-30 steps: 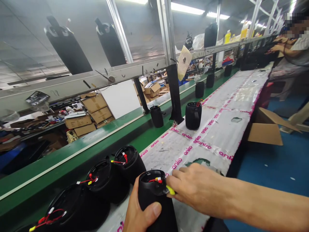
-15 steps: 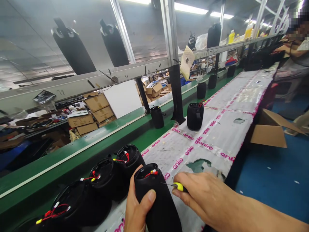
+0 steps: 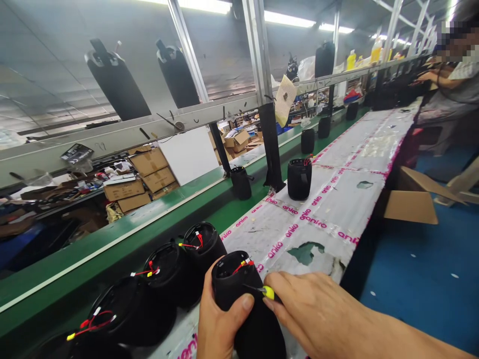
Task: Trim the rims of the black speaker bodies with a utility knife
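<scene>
My left hand [image 3: 220,314] is wrapped around a black cylindrical speaker housing [image 3: 258,329], thumb across its front. The housing stands tilted, its open top towards me, with red wires and small connectors [image 3: 243,265] inside the rim. In my right hand [image 3: 314,311] is a thin pointed tool [image 3: 268,292] with a yellow-and-black handle. Its dark tip lies against or just in front of the housing's side, below the rim; contact is hard to judge. To the left, several similar housings [image 3: 170,271] stand in a row, red wires showing in their open tops.
A white plastic sheet [image 3: 258,227] with pink print covers the bench and is torn in places. Another housing [image 3: 299,179] stands farther along it. Beyond runs a green conveyor [image 3: 149,239] with more housings. An open cardboard box [image 3: 411,205] and a co-worker [image 3: 447,80] are at right.
The tool in my right hand has come closer, its tip now over the housing's side. The housing has shifted slightly right in view, and the camera has turned a little.
</scene>
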### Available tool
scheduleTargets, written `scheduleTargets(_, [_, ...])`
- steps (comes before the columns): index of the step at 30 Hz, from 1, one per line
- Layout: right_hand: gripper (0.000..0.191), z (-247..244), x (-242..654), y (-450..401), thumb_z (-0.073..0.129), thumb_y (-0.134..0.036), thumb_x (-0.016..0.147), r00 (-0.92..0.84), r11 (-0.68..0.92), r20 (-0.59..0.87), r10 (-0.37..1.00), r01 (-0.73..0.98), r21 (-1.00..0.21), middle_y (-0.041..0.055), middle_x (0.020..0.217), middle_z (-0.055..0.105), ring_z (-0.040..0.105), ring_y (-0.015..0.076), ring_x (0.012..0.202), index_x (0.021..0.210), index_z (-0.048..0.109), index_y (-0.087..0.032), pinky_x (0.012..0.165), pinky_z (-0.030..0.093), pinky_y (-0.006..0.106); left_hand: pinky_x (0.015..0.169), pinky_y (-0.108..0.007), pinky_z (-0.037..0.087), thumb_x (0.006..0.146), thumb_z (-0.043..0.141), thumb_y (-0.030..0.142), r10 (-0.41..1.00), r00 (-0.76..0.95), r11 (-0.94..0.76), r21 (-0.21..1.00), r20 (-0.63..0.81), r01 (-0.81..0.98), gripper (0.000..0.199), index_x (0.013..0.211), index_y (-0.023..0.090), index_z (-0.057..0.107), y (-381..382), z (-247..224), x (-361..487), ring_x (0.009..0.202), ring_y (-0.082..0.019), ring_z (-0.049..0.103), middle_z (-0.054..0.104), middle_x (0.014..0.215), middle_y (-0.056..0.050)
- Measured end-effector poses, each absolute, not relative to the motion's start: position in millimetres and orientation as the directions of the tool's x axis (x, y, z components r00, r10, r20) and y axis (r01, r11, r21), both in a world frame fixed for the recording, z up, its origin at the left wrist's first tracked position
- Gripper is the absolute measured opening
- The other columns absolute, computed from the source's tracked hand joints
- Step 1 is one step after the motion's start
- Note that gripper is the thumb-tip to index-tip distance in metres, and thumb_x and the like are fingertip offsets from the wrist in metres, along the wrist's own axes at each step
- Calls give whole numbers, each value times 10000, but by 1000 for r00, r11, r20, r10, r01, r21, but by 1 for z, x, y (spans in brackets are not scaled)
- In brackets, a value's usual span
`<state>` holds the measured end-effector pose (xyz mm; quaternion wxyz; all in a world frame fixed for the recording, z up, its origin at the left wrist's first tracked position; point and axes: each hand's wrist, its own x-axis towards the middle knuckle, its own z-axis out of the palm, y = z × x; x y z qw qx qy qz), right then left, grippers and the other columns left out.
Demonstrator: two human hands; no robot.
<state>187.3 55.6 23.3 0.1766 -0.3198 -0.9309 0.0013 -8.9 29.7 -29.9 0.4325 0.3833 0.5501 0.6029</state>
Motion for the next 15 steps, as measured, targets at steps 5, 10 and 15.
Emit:
scheduleTargets(5, [130,24,188,53,441,-162,994,-715,780,339,611,616,-108,11,802,695,656,189,627,996,567,-192,524,343,355,1023,-462,473,556,864,534,923,-385,-26,1000,22,-6,907,1303,181,489,29,-29,-7,1094,-349,666,725,1116,-119])
scheduleTargets(10, [109,19,185,48,454,-174,993,-679,758,375,631,644,-108,2,776,684,648,188,613,990,561,-197,526,353,354,910,-405,530,536,861,552,881,-468,-39,997,68,72,833,1225,206,545,28,-28,-2,949,-301,699,741,975,-61])
scheduleTargets(15, [120,17,183,47,444,-173,995,-662,731,363,655,678,-83,10,769,683,654,199,609,1014,560,-191,517,346,344,924,-427,506,550,832,544,846,-518,-25,978,131,207,800,1214,208,540,28,-25,3,991,-306,666,718,1042,-72])
